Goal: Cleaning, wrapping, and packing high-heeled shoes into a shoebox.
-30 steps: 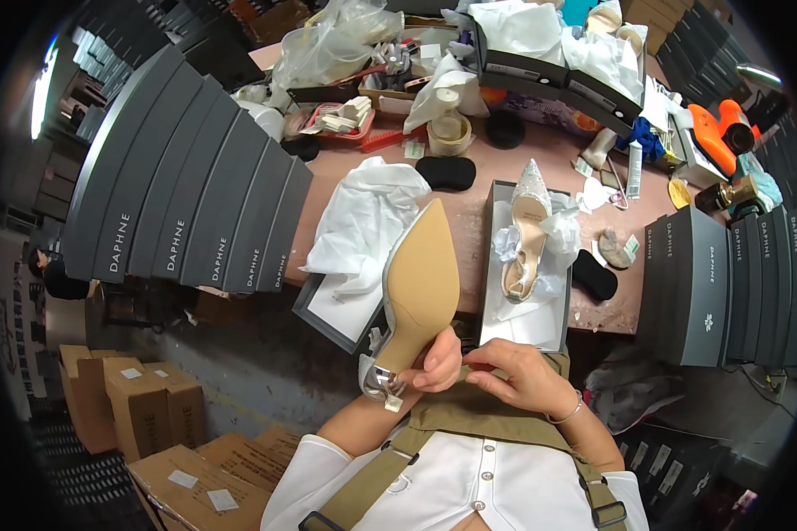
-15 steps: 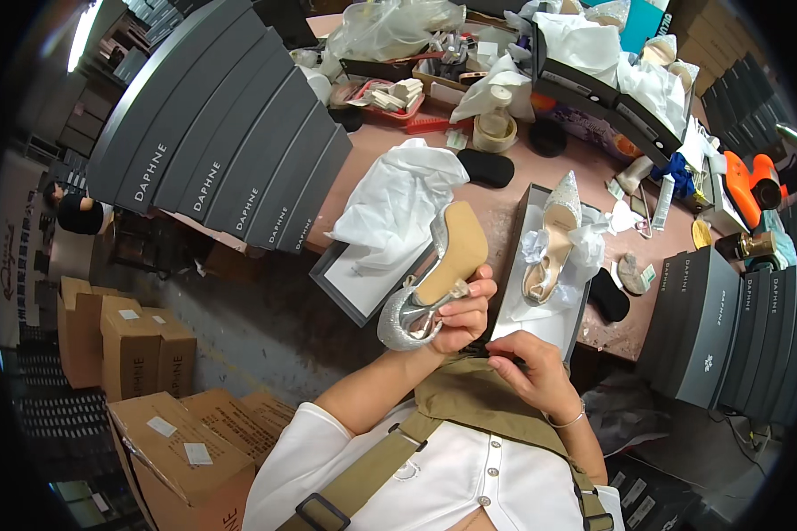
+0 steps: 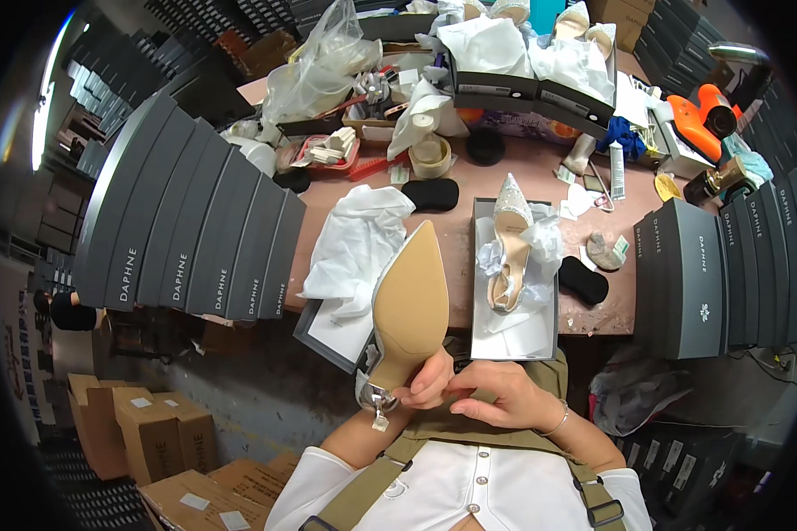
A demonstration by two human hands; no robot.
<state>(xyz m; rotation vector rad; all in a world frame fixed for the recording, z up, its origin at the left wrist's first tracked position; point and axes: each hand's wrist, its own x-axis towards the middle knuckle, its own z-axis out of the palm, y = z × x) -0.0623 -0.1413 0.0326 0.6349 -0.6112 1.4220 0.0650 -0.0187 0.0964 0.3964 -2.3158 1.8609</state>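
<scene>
My left hand (image 3: 429, 380) is closed around the heel end of a high-heeled shoe (image 3: 409, 305). Its tan sole faces up, the pointed toe aims away from me, and the silvery heel ends in a clear tip. Beside it my right hand (image 3: 505, 394) has loosely bent fingers, thumb apart, fingertips near or against the left hand's; I see nothing in it. A matching glittery shoe (image 3: 511, 212) lies among white tissue in an open shoebox (image 3: 554, 332) to the right. Another open box (image 3: 314, 336), partly covered by crumpled white tissue (image 3: 354, 243), sits behind the held shoe.
Stacked dark shoeboxes stand at left (image 3: 186, 221) and right (image 3: 682, 283) of the pink table (image 3: 323, 190). Black pads (image 3: 432, 195), a tape roll (image 3: 430, 159) and a red tray (image 3: 350, 164) lie farther back. An orange tool (image 3: 692, 128) is far right; cartons (image 3: 155, 434) stand lower left.
The shoe has turned so its whole sole faces up and the toe points away, and it has moved lower and left. My right hand has come close to my left. The view has shifted.
</scene>
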